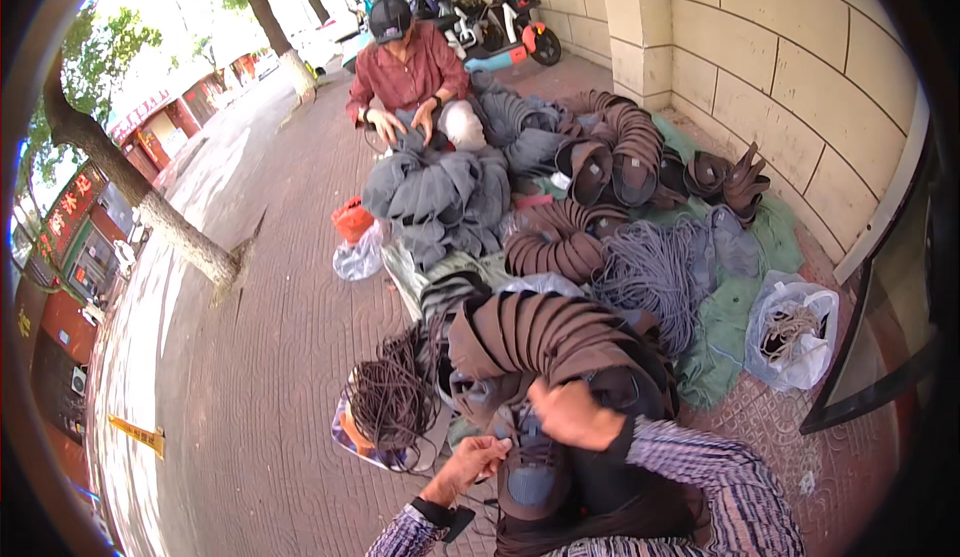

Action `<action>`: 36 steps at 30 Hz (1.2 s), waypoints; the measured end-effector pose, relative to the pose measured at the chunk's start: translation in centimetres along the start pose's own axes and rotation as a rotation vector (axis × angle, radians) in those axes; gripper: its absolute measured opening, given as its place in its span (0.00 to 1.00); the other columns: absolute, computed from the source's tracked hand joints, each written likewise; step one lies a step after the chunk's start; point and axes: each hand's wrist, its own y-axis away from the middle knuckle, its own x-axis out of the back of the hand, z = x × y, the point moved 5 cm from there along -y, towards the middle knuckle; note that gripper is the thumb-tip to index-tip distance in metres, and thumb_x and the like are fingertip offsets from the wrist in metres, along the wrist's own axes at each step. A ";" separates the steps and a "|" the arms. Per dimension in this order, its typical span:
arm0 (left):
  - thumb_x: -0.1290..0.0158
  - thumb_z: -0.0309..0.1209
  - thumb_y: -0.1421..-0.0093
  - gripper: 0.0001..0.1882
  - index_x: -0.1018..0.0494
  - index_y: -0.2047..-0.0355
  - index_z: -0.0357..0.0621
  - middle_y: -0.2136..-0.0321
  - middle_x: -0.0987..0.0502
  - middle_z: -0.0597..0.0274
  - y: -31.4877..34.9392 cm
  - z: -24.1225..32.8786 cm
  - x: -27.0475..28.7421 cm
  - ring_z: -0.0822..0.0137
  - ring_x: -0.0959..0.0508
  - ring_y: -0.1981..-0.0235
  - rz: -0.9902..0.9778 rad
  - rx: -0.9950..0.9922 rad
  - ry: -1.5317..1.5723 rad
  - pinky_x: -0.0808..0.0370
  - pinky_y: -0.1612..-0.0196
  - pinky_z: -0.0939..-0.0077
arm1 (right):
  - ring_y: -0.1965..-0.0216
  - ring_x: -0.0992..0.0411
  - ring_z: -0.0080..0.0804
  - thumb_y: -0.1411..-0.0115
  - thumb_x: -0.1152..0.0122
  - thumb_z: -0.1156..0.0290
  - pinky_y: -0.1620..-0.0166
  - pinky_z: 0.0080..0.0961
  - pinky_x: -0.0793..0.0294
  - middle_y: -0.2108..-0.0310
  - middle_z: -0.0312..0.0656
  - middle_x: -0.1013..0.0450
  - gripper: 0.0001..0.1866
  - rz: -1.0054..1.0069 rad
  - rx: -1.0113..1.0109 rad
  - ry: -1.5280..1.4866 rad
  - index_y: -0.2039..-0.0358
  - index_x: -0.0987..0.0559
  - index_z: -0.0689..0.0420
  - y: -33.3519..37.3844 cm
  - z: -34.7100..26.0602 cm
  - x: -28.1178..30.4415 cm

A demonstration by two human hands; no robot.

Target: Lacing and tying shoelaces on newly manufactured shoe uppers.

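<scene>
A dark shoe upper (532, 477) with a blue-grey mesh toe and dark laces rests on my lap, its toe toward me. My left hand (478, 459) is closed at the left edge of its lacing, thumb and fingertips pinched on a dark shoelace beside the eyelets. Just above and right of the laces is my right hand (580, 415), its fingers curled and blurred, so what they hold cannot be made out. Beyond my hands curves a long stack of nested brown shoe uppers (540, 332). A heap of dark brown laces (393, 402) lies to the left of it.
Across from me sits a person in a red shirt (420, 72), both hands on a grey pile of uppers (440, 197). More brown uppers (560, 242), a grey lace bundle (655, 277) and a white plastic bag (792, 332) lie around. A tiled wall (790, 87) borders the right.
</scene>
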 end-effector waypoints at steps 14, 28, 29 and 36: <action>0.51 0.22 0.41 0.20 0.32 0.49 0.52 0.59 0.26 0.68 3.2 1.3 -0.2 0.69 0.28 0.53 0.235 -0.276 1.256 0.37 0.42 0.56 | 0.52 0.28 0.43 0.36 0.53 0.74 0.47 0.36 0.29 0.57 0.55 0.31 0.05 0.190 -0.266 -2.066 0.65 0.35 0.63 0.5 3.3 1.5; 0.59 0.15 0.39 0.18 0.39 0.48 0.28 0.55 0.28 0.47 4.8 -1.0 -1.0 0.62 0.25 0.57 0.150 -0.200 1.488 0.28 0.50 0.67 | 0.66 0.23 0.33 0.40 0.45 0.73 0.60 0.26 0.21 0.68 0.47 0.24 0.08 0.611 -0.515 -1.728 0.65 0.25 0.66 2.8 5.4 1.5; 0.59 0.15 0.40 0.19 0.41 0.47 0.27 0.53 0.30 0.44 4.2 -0.2 -2.2 0.61 0.25 0.57 0.133 -0.151 1.457 0.27 0.50 0.67 | 0.66 0.23 0.33 0.40 0.45 0.73 0.61 0.26 0.21 0.68 0.47 0.24 0.08 0.711 -0.553 -1.635 0.65 0.25 0.66 4.2 6.7 4.0; 0.55 0.20 0.39 0.18 0.40 0.49 0.28 0.52 0.31 0.43 4.7 1.7 -1.5 0.62 0.25 0.57 0.472 -0.321 0.636 0.26 0.52 0.72 | 0.70 0.23 0.32 0.42 0.42 0.71 0.66 0.21 0.20 0.69 0.47 0.24 0.10 1.190 -0.695 -1.276 0.64 0.25 0.66 13.4 19.4 10.0</action>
